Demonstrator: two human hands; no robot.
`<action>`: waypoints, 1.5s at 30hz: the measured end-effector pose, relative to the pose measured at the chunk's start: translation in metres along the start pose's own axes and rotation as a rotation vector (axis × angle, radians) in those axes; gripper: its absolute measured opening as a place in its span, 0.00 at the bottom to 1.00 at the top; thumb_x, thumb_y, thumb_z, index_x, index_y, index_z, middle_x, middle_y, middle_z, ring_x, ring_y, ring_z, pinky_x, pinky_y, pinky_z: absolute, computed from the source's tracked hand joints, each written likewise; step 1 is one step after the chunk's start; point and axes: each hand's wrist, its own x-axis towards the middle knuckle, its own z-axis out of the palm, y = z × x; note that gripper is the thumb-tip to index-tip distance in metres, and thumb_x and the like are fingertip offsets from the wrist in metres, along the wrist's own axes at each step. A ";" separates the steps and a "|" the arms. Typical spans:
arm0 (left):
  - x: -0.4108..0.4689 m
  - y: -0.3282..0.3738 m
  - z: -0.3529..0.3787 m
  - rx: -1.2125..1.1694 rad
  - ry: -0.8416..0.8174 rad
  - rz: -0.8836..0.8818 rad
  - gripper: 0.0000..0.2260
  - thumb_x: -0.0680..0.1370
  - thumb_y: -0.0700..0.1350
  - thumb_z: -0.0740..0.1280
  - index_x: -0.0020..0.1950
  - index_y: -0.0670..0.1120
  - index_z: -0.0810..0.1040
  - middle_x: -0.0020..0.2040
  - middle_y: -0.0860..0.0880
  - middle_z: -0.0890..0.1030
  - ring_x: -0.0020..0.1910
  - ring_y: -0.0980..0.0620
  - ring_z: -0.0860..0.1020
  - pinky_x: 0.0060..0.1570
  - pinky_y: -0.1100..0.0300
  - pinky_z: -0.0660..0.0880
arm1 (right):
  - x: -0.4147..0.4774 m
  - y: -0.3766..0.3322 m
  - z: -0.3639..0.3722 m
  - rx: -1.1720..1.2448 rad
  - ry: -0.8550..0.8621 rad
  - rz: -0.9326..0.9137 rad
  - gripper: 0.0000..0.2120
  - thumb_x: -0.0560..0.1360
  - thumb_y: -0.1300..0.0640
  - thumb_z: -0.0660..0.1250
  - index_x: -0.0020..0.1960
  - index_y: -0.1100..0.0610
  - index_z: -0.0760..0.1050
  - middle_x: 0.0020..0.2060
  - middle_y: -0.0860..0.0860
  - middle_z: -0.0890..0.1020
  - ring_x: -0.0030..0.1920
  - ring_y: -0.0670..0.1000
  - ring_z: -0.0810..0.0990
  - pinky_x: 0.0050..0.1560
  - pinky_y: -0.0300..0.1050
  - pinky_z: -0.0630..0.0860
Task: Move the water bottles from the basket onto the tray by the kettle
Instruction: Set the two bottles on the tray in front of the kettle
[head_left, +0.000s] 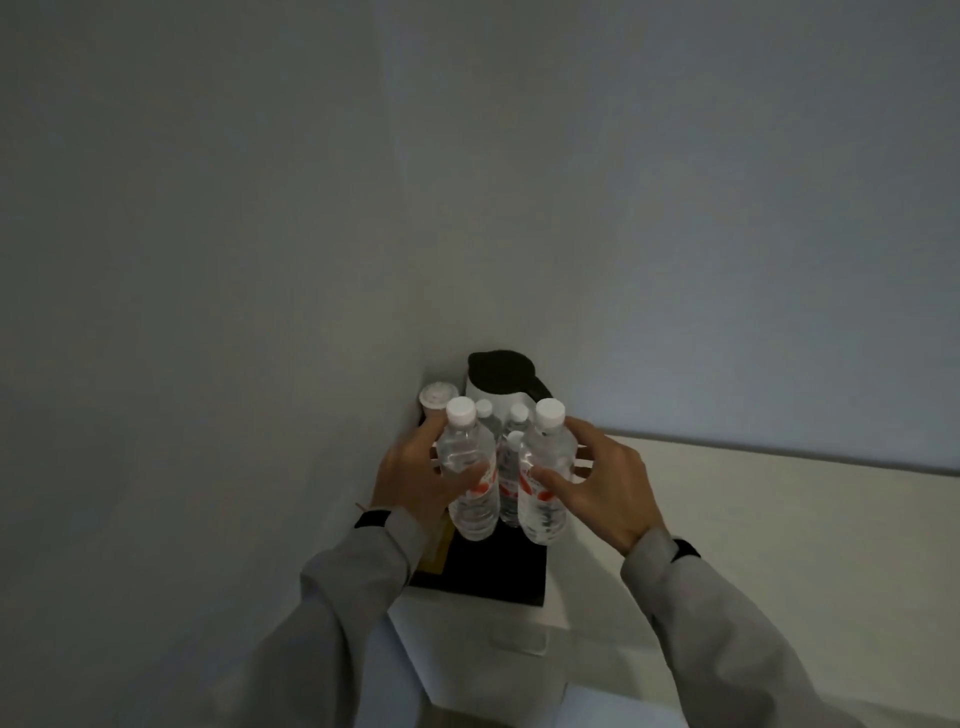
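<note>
Hands wrap one water bottle each: left hand (thumb across label), right hand.

No legible text anywhere; red-and-white bottle labels too blurred to read.

Both arms are covered by long light grey sleeves, left sleeve and right sleeve, of soft, loosely creased fabric. The cuffs end at the wrists. A dark band sits at the left wrist, just beyond the cuff; a thin pale strand sticks out beside it. A similar dark band shows at the right wrist. Left hand and right hand are bare, with no gloves or rings visible. Lighting is dim.
</note>
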 end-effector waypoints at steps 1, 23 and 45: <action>0.001 -0.004 0.002 0.004 -0.017 -0.018 0.30 0.65 0.54 0.79 0.64 0.49 0.74 0.54 0.48 0.83 0.50 0.50 0.81 0.48 0.57 0.79 | 0.001 0.005 0.004 0.002 0.000 0.012 0.31 0.68 0.43 0.77 0.69 0.46 0.72 0.59 0.45 0.83 0.51 0.38 0.79 0.51 0.27 0.75; 0.003 -0.121 0.072 -0.124 -0.229 -0.156 0.23 0.63 0.57 0.77 0.55 0.60 0.74 0.52 0.57 0.80 0.53 0.56 0.78 0.51 0.59 0.75 | -0.009 0.086 0.121 0.008 0.024 0.314 0.29 0.67 0.39 0.74 0.64 0.35 0.66 0.60 0.45 0.80 0.58 0.50 0.80 0.56 0.53 0.81; 0.004 -0.146 0.096 -0.135 -0.244 -0.108 0.24 0.65 0.60 0.75 0.56 0.66 0.69 0.54 0.62 0.77 0.55 0.61 0.75 0.55 0.50 0.77 | -0.009 0.096 0.147 0.041 0.086 0.276 0.29 0.69 0.40 0.74 0.67 0.44 0.70 0.59 0.45 0.78 0.56 0.39 0.75 0.57 0.42 0.78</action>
